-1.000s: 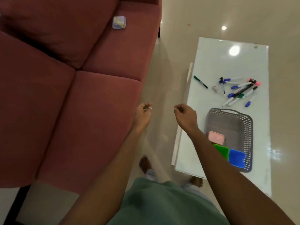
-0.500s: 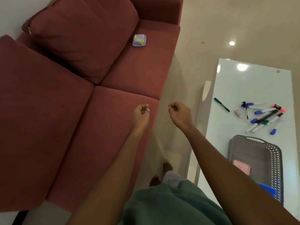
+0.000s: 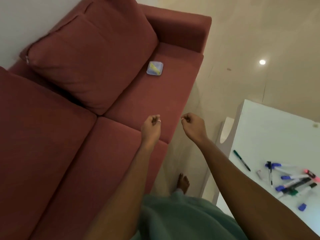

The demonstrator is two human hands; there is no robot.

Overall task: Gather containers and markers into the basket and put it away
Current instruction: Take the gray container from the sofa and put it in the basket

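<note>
**Turning from table to sofa for the stray container**

The view is swinging left as the person is stepping along the sofa (image 3: 52, 135). The basket, in frame a sec ago, is now out of shot, and the small clear container (image 3: 155, 68) on the far seat cushion is sliding toward centre. Markers (image 3: 292, 183) are lying loose on the table (image 3: 277, 135), not yet gathered. Left hand (image 3: 151, 124) & right hand (image 3: 192, 124) are hanging forward as before, each grip loosely curled, apparently holding nothing (fingertips too small to be sure). Prob. meaning: the sofa container is getting fetched next, markers after.
</note>
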